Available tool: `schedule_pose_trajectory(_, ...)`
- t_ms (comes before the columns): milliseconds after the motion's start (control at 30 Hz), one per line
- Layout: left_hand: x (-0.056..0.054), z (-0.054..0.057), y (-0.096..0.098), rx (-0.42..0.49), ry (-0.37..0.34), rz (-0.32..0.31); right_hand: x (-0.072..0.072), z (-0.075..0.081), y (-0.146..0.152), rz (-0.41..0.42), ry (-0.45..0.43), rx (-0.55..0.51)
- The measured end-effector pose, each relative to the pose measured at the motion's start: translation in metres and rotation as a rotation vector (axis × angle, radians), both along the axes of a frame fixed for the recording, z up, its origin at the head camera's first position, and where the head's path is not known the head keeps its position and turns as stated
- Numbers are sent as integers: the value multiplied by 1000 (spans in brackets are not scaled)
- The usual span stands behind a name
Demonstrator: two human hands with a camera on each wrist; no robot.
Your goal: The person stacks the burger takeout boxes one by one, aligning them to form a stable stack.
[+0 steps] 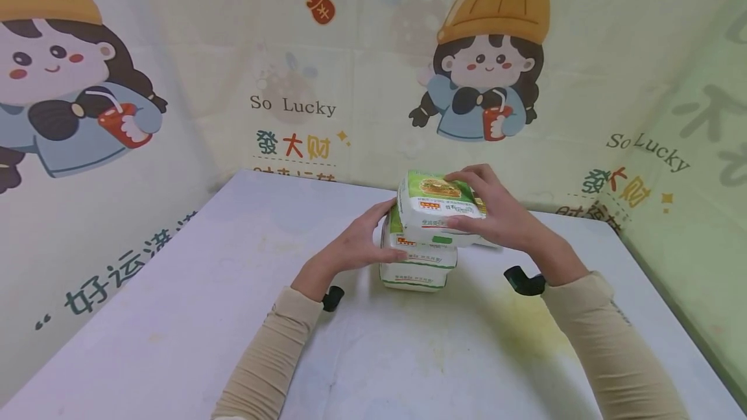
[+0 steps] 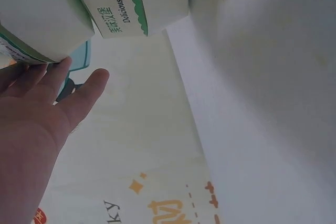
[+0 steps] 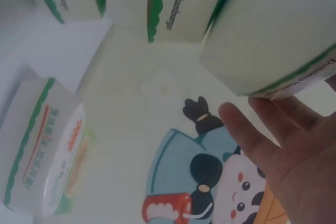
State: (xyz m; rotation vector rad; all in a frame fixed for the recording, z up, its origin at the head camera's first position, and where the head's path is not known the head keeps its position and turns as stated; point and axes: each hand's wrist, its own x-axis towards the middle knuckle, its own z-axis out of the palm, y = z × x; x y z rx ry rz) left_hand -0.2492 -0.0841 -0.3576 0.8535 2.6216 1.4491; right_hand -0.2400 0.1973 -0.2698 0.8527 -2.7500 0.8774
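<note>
In the head view, a white-and-green burger box (image 1: 438, 207) sits tilted at the top of a stack. Beneath it are a middle burger box (image 1: 428, 256) and a bottom burger box (image 1: 413, 277). My right hand (image 1: 496, 212) grips the top box by its right side, thumb in front, fingers over the upper face. At the left side my left hand (image 1: 356, 242) touches the top box with its extended fingers. The left wrist view shows its thumb straight and apart from that box (image 2: 44, 14). A wedge-shaped gap shows under the top box in the right wrist view.
Another burger box (image 3: 47, 148) lies on the white table, mostly hidden behind my right hand in the head view. A printed cloth (image 1: 373, 70) with cartoon figures hangs behind the table (image 1: 175, 342) and along its sides.
</note>
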Motion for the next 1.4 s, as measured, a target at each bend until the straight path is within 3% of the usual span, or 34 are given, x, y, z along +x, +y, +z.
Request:
schedule_pose_trajectory(200, -1, 0, 2, 44, -21, -28, 2, -2, -7, 43, 24, -10)
schedule_pose_trajectory(733, -3, 1, 1, 87, -24, -57, 2, -8, -15, 5, 39, -3)
schedule_pose_trajectory(1100, 0, 14, -5, 143, -19, -37, 5, -5, -11, 9, 42, 15)
schedule_pose_trajectory(1400, -2, 19, 0, 224, 7, -77, 6, -4, -11, 15, 59, 35)
